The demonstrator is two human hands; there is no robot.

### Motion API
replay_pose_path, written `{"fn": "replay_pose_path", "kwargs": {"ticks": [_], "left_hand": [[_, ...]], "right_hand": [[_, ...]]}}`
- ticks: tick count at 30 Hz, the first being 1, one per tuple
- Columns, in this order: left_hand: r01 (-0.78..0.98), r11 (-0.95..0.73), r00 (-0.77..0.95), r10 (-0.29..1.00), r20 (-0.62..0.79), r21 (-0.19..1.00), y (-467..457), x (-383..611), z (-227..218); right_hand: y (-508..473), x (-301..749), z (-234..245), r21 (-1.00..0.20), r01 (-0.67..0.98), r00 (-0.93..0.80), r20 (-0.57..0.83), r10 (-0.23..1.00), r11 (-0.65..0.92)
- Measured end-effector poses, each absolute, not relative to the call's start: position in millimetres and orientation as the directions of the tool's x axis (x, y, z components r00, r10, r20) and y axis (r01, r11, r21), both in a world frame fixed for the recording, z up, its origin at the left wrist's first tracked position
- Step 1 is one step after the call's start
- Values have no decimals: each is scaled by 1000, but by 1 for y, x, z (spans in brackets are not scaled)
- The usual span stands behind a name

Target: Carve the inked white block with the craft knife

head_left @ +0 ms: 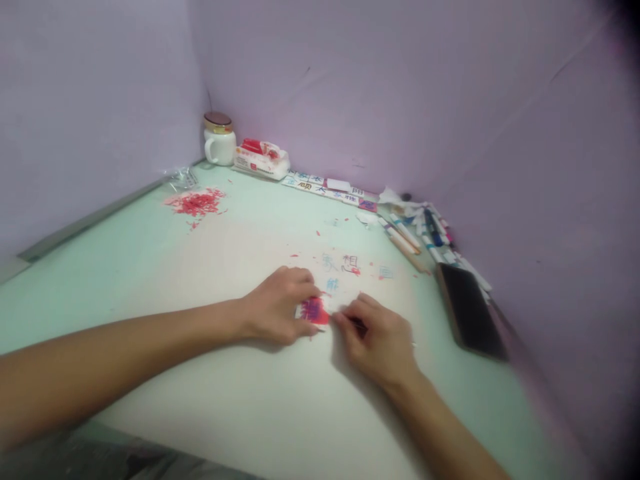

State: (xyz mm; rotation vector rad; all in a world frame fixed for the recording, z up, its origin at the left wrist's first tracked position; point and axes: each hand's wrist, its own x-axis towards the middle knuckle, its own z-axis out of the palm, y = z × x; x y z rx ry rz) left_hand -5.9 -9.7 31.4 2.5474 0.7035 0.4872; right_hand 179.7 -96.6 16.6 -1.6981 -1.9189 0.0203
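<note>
We find the red lettered piece point(314, 311) on the middle of the worktop point(90, 280), well in from the left and right edges, between the two hands. Purple marks on its face; white shows at its left end.

Left hand point(280, 303): thumb and forefinger apart, bracketing the piece, pinching it across its near and far sides. Right hand point(377, 333): fingers bent, tips pressed together just off the piece's right end. We cannot tell whether they pinch anything thin.

Handling, our judgement: very light, so it would skid or turn under a sideways push unless held down. Body probably stiff, though blur hides the material. The red layer looks like the fragile part: red flecks point(294, 255) lie about it, and a heap of red scraps point(197, 202) sits toward the far left corner, so we suspect it peels or crumbles. Smooth face, perhaps slippery; we would keep fingers off the purple marks.

Best hold, we reckon: the two long sides, low, pressing toward the worktop, leaving the right end free. Similar lettered pieces point(325, 190) are lined up along the far edge; a phone point(470, 310) lies by the right edge.
</note>
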Motion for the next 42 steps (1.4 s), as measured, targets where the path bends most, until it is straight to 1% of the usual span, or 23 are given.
{"fn": "replay_pose_path", "kwargs": {"ticks": [4,9,17,27,34,38,40,42], "left_hand": [[382,-767,801,553,229,515,-10,-6,31],[371,-762,795,556,243,530,-10,-6,30],[346,-765,806,538,245,542,-9,-6,30],[350,-755,806,544,233,554,-10,-7,31],[351,-762,810,539,231,545,-9,-7,31],[343,-767,812,532,240,542,-9,-7,31],[335,-774,815,524,247,537,-9,-8,30],[333,-778,818,520,248,532,-8,-8,30]], "right_hand": [[-96,180,20,-377,902,-56,376,925,208],[-94,182,22,-354,907,-103,340,935,228],[-92,187,25,-308,896,-228,300,926,320],[-91,191,26,-351,869,-258,279,925,348],[-90,191,32,-372,860,-283,221,933,349],[-91,190,36,-376,853,-297,218,929,361],[-91,190,36,-400,843,-292,219,931,359],[-92,192,36,-455,816,-294,204,934,357]]}}
